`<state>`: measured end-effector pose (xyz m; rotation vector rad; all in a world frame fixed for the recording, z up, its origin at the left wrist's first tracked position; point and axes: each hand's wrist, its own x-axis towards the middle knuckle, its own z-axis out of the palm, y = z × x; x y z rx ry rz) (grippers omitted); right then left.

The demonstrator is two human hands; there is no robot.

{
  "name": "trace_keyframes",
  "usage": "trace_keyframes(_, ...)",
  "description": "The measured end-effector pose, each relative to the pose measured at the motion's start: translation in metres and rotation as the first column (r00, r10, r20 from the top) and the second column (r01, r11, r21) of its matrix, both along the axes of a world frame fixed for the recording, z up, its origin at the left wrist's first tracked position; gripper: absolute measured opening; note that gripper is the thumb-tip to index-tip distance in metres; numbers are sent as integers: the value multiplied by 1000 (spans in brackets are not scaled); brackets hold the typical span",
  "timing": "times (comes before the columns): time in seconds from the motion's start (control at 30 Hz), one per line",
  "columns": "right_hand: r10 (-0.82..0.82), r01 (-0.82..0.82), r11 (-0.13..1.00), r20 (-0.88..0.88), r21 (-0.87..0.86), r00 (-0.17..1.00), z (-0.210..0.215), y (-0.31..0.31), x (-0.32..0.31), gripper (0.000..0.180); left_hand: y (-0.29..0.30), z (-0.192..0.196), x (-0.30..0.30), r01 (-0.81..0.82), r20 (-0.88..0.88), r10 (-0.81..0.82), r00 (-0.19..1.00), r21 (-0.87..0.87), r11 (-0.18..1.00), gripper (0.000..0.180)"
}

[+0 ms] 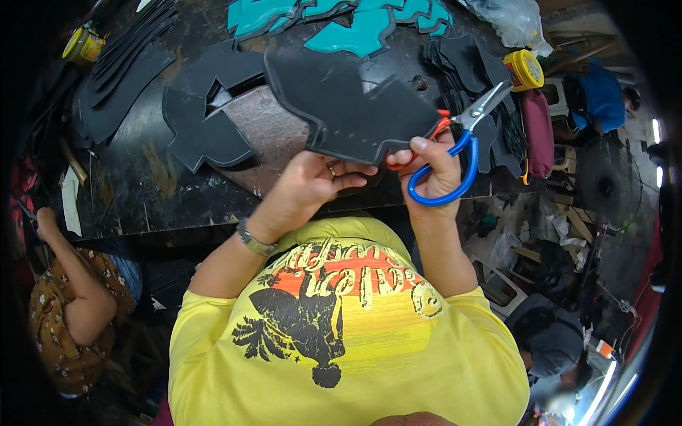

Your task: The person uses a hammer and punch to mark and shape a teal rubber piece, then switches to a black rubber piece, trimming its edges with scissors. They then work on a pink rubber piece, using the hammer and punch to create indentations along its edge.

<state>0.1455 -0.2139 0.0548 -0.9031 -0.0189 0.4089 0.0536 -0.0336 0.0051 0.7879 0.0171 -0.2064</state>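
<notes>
A large black cut-out panel (355, 103) of flat sheet material, with notched corners and a line along its border, is tilted up over the table. My left hand (316, 177), with a ring and a wristwatch, pinches its lower edge; part of the fingers is hidden beneath it. My right hand (437, 167) has thumb and fingers at the panel's lower right corner. In that same hand are scissors with a blue loop handle (465, 177) and steel blades (483, 106) pointing up right. A red handle-like part (442, 122) also shows there; what it belongs to is unclear.
Black cut pieces (206, 131) lie left on the dark table (142, 199), with stacks (121, 99) further left and at right. Teal pieces (355, 34) are at the back. Yellow tubs (524, 69) stand at both sides. Other people (85, 312) sit left and right.
</notes>
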Motion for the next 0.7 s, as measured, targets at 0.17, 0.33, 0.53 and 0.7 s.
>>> trace_keyframes(0.17,92,-80,982,67,-172,993,-17,1,-17,37,-6,0,0,-286,-61,300,952,179,941,21)
trace_keyframes(0.33,207,-35,878,313,-478,927,-5,-27,-23,40,14,5,5,-388,90,383,919,370,844,18)
trace_keyframes(0.53,735,-594,425,-123,-683,667,1,-55,-26,70,23,10,6,-431,88,428,900,332,839,20)
trace_keyframes(0.7,761,-633,354,-182,-689,623,-11,-58,-26,39,22,9,5,-423,75,420,904,289,859,25)
